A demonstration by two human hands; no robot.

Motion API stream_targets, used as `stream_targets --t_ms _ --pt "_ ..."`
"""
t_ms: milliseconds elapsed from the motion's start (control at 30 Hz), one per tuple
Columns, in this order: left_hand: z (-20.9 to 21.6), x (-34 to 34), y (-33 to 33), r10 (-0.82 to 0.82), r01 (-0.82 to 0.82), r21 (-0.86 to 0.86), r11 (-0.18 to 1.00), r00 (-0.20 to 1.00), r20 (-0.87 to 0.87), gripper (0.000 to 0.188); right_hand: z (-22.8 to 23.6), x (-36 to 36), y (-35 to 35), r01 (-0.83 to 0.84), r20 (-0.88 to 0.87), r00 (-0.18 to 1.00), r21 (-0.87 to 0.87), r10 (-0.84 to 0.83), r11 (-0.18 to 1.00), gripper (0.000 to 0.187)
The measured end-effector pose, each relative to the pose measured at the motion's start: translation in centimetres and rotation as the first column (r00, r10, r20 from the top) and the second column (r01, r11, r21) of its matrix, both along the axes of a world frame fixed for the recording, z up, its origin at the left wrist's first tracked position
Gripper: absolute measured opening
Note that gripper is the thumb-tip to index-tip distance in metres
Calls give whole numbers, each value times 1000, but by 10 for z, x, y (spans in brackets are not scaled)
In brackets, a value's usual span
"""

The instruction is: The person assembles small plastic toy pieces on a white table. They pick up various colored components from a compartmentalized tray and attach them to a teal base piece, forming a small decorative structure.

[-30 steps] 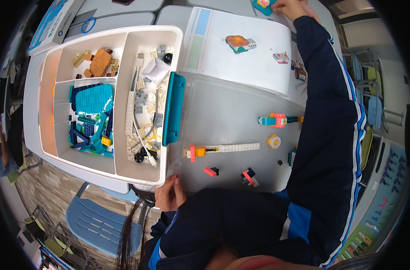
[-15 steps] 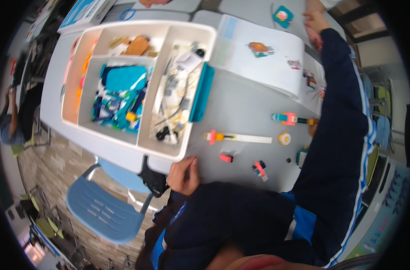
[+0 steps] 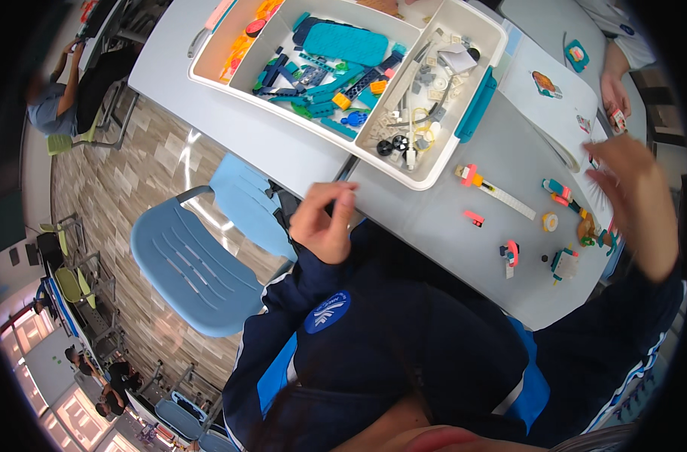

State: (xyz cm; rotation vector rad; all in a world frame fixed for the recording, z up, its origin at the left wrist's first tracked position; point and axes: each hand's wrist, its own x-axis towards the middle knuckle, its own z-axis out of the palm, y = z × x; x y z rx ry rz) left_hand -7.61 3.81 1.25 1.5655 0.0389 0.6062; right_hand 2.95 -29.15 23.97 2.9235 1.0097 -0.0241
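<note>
While the right hand (image 3: 631, 188) blurs beside the instruction booklet (image 3: 548, 120), right of frame, fingers parted and seemingly empty, the left hand (image 3: 325, 224) hovers mid-frame, loosely curled, nothing visible inside. Looks like booklet-checking between builds; a page turn would call for pinching an edge.

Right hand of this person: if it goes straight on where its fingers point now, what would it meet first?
Probably the open building-instruction booklet, which spreads out to the left of the right hand; the hand's height relative to it is unclear.
</note>
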Motion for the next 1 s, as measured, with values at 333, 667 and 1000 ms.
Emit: stream_targets --t_ms 333,667,1000 --pt "-93 41 125 673 -703 -245 668 711 -204 25 -17 16 116 -288 -150 942 101 301 952 28" --pt "-215 -21 173 708 -795 -12 607 547 -447 33 -174 165 211 -388 -94 917 17 387 922 33" --pt "-180 -24 174 654 -778 -84 622 575 -492 29 -185 181 218 -271 -196 932 185 305 945 31"
